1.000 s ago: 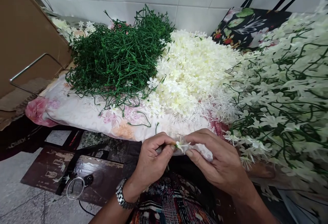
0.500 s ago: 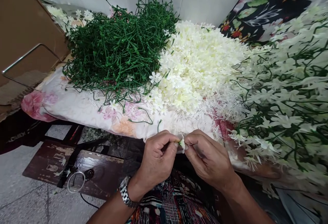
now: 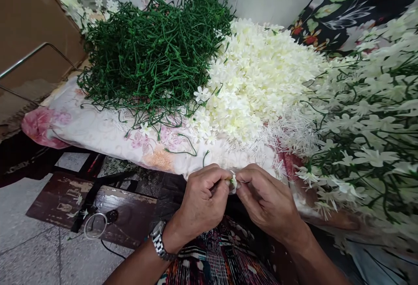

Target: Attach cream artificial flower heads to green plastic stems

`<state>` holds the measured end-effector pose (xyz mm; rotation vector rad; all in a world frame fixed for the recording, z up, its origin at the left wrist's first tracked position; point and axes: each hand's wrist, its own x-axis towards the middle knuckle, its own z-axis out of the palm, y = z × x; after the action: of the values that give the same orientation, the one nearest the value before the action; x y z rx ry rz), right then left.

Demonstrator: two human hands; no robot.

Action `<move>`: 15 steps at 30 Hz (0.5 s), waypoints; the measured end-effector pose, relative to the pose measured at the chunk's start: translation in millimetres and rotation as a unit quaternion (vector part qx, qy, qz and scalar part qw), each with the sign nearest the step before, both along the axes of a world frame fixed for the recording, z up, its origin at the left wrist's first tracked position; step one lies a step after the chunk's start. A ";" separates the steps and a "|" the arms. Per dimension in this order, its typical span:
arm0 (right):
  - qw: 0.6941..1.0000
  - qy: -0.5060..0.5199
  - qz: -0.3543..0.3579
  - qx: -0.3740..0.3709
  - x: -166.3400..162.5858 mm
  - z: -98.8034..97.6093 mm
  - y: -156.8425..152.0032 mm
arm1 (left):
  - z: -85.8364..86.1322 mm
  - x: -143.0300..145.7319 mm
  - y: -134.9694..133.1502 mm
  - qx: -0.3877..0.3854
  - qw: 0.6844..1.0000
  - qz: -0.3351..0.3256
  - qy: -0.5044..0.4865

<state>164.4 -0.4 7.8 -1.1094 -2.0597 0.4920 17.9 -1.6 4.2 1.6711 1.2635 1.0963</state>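
Observation:
Close above my lap, my left hand [image 3: 206, 199] pinches a small white artificial flower [image 3: 234, 182] by its green base, between thumb and forefinger. My right hand [image 3: 268, 204] meets it from the other side, thumb and forefinger closed on a thin pale strand at the flower's front. Most of the strand is hidden by the fingers. Beyond the hands lie a heap of green plastic stems [image 3: 153, 54], a heap of cream flower heads [image 3: 261, 72] and a scatter of thin white strands [image 3: 298, 136]. One loose green stem [image 3: 183, 151] rests on the floral cloth [image 3: 107, 135].
Flowers on green stems [image 3: 369, 154] crowd the right side. A black floral bag [image 3: 352, 19] leans at the tiled wall [image 3: 261, 2]. Cardboard [image 3: 39, 19] and a metal wire frame [image 3: 29, 54] stand left. Below are a brown board [image 3: 127, 213] and a clear ring [image 3: 95, 226].
The view has shifted slightly, so the heaps sit a little higher. Both hands stay together at the flower, and the flower has turned slightly between the fingertips.

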 end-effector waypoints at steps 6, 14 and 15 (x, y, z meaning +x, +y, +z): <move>1.000 0.014 0.007 0.005 2.2 1.2 0.4 | 2.3 -3.5 -0.4 -0.008 0.999 -0.026 -0.032; 0.998 0.028 0.018 0.059 7.8 5.3 -4.2 | 9.8 -6.8 -3.0 0.030 0.998 -0.054 -0.007; 0.997 0.027 0.020 0.062 8.1 5.3 -4.7 | 10.4 -6.2 -3.6 0.029 0.998 -0.053 0.003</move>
<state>172.5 -5.1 13.1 -0.9724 -2.0400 0.4032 11.7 -5.3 14.6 1.7660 1.1421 1.0733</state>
